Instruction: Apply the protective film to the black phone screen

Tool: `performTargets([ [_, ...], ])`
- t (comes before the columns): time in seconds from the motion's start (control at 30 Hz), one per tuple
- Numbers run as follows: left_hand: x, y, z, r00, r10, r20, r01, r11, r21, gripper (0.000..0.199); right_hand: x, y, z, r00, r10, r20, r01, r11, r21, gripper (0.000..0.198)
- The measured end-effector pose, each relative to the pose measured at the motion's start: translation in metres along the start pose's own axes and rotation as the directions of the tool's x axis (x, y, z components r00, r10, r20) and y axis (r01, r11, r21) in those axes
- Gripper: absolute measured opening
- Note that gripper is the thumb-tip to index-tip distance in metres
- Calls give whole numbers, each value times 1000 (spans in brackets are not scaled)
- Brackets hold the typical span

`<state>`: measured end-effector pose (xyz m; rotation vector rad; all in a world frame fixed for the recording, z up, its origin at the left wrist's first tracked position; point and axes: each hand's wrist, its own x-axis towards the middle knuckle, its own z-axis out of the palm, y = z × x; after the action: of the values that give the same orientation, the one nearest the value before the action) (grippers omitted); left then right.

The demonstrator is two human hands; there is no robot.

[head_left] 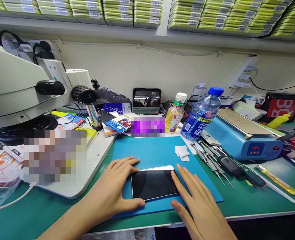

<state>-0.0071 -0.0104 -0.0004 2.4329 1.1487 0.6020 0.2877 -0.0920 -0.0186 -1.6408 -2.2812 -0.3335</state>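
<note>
A smartphone (153,185) with a dark screen lies flat on a blue mat (142,146). Along its far edge a white strip shows, wider toward the right. My left hand (117,185) is around the left end, index finger at the far left corner and thumb at the near edge. On the other side my right hand (197,200) is spread, its index fingertip touching the phone's right end near the far corner. The right thumb sits apart from the phone, by the near right corner. A folded white wipe (182,153) rests on the mat beyond the right hand.
A microscope (19,86) on a white base (97,160) stands at left. Several screwdrivers (207,160), a yellow cutter (277,180) and a blue heating plate (247,136) are at right. Behind the mat stand a blue-capped bottle (199,116) and a yellow drink bottle (174,115).
</note>
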Motion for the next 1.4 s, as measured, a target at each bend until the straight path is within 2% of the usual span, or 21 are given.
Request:
performTargets([
  [0.1, -1, -2, 0, 1000, 8, 6, -8, 1000, -8, 59, -21, 0, -7, 999, -50, 2, 50, 999, 5, 76],
  [0.23, -4, -5, 2, 1000, 5, -9, -5, 1000, -28, 57, -29, -1, -15, 999, -39, 14, 38, 999, 16, 75],
  [0.53, -4, -4, 1, 999, -16, 28, 17, 999, -33, 58, -4, -1, -10, 997, 83, 3, -83, 994, 68, 53],
  [0.77, -3, -1, -2, 998, -16, 53, 18, 999, -43, 58, 12, -6, -6, 993, 111, 28, -113, 987, 115, 54],
  [0.9, -4, -3, 2, 1000, -5, 10, 5, 999, -43, 60, 24, -13, -2, 998, 66, 22, -68, 990, 127, 57],
  [1.1, -4, -6, 5, 1000, 10, -14, -11, 999, -46, 61, 32, -29, 1, 996, 56, -68, -48, 993, 106, 57],
  [1.4, -4, -5, 4, 1000, 19, -9, -19, 999, -31, 61, 45, -49, 1, 989, 13, -149, -3, 998, 66, 59],
])
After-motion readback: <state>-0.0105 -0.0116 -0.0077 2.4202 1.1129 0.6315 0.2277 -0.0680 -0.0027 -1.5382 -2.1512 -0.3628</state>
